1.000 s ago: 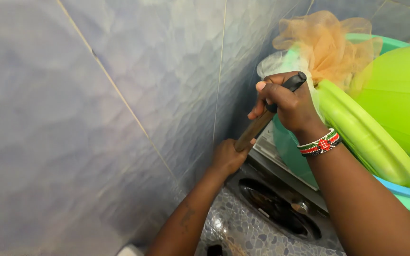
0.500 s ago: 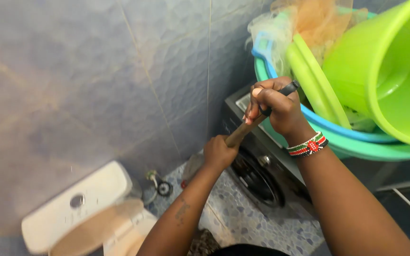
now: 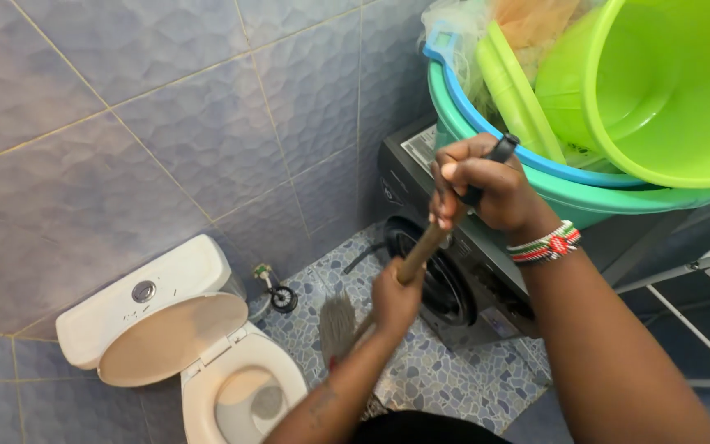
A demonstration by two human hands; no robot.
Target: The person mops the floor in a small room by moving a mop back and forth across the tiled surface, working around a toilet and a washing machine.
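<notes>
Head view: both hands are gripping a broom [image 3: 421, 247]. The right hand [image 3: 486, 185] is clamped round its black top end, the left hand [image 3: 396, 296] wrapped round the wooden shaft lower down, bristles [image 3: 338, 325] hanging over the pebble floor [image 3: 445, 382]. At three o'clock a washing machine [image 3: 470, 271] is crowding in, stacked basins [image 3: 536, 177] on top; at eight o'clock, an open toilet [image 3: 199, 353]. Since a second ago the view has been dropping, bringing the toilet into sight.
</notes>
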